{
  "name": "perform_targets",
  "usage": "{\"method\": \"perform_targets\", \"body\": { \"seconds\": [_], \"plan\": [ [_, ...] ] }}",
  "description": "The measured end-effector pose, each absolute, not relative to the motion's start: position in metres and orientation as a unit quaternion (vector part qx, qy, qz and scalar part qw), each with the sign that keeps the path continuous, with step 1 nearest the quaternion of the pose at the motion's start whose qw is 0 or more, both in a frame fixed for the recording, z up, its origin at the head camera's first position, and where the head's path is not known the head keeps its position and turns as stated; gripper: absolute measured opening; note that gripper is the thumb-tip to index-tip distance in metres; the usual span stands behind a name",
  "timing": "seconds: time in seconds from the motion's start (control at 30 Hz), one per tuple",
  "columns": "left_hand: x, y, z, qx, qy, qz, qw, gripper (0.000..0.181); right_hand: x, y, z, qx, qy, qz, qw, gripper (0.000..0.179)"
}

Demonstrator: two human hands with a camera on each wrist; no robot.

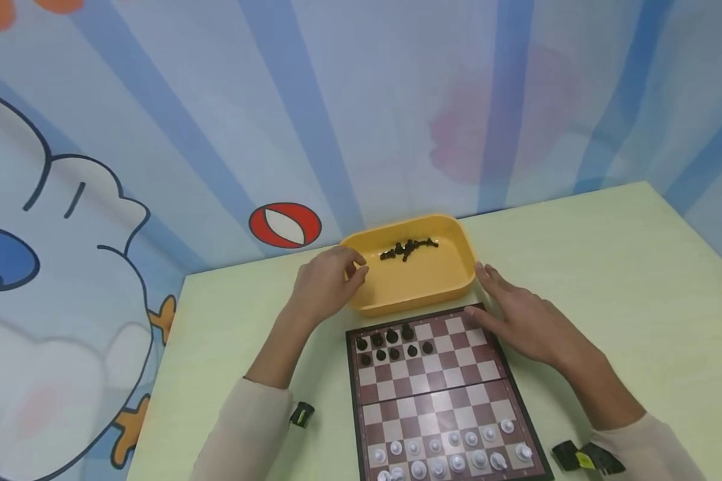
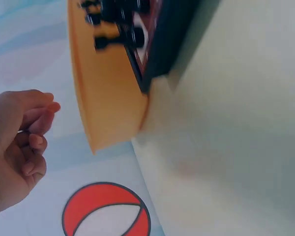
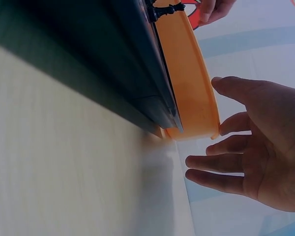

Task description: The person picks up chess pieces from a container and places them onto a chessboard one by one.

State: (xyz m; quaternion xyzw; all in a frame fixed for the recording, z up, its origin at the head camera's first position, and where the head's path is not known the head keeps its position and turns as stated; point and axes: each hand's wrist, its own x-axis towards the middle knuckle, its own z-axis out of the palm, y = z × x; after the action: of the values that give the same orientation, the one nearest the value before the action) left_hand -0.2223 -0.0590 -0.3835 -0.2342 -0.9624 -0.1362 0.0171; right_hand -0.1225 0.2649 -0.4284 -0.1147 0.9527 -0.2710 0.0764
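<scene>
2 hands are working over 1 yellow tray point(image 1: 418, 284) and 1 chessboard point(image 1: 445, 394), both lying on 1 pale worktop point(image 1: 626, 287). On the board, 9 black pieces point(image 1: 392, 336) are standing in the far left part: 4 in the outermost row, 5 in the next. At the near end, 8 white pieces point(image 1: 454, 438) are forming the inner row, with more crowding behind them, where the picture's lower edge is making an exact count unsure. More black pieces are lying in a heap point(image 1: 409, 248) along the tray's far side, overlapping too much to count.

The left hand point(image 1: 331, 277) is hovering over the tray's left end, fingers curling, thumb and forefinger nearly together; whether they are pinching anything I cannot tell. The right hand point(image 1: 523, 317) is holding its fingers apart beside the tray's right end, its thumb partly hiding the board's far right corner. The tray is sitting between the board and the printed wall point(image 1: 385, 113), where 1 red-and-white ball point(image 1: 285, 225) is showing. 2 dark bands, point(image 1: 301, 415) and point(image 1: 583, 457), are sitting by the sleeves.
</scene>
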Motion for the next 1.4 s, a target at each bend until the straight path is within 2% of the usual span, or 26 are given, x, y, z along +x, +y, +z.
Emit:
{"method": "perform_targets", "body": {
  "seconds": [0.2, 0.37, 0.57, 0.8, 1.2, 1.4],
  "plan": [
    [-0.259, -0.056, -0.391, -0.188, -0.978, -0.075, -0.041, 0.019, -0.123, 0.265, -0.429, -0.107, 0.957, -0.261, 0.071, 0.086],
    [-0.273, -0.047, -0.403, -0.175, -0.982, -0.019, -0.065, 0.017, -0.124, 0.264, -0.43, -0.111, 0.957, -0.26, 0.071, 0.087],
    [-0.277, -0.036, -0.411, -0.187, -0.979, 0.076, -0.041, 0.023, -0.123, 0.261, -0.43, -0.108, 0.956, -0.262, 0.069, 0.086],
    [-0.273, -0.029, -0.414, -0.207, -0.967, 0.147, -0.027, 0.018, -0.12, 0.26, -0.429, -0.106, 0.956, -0.266, 0.069, 0.086],
    [-0.268, -0.022, -0.416, -0.21, -0.97, 0.118, -0.032, 0.019, -0.12, 0.259, -0.429, -0.109, 0.955, -0.267, 0.072, 0.086],
    [-0.27, -0.024, -0.418, -0.214, -0.973, 0.086, -0.019, 0.027, -0.119, 0.259, -0.431, -0.105, 0.955, -0.269, 0.073, 0.086]
  ]
}}
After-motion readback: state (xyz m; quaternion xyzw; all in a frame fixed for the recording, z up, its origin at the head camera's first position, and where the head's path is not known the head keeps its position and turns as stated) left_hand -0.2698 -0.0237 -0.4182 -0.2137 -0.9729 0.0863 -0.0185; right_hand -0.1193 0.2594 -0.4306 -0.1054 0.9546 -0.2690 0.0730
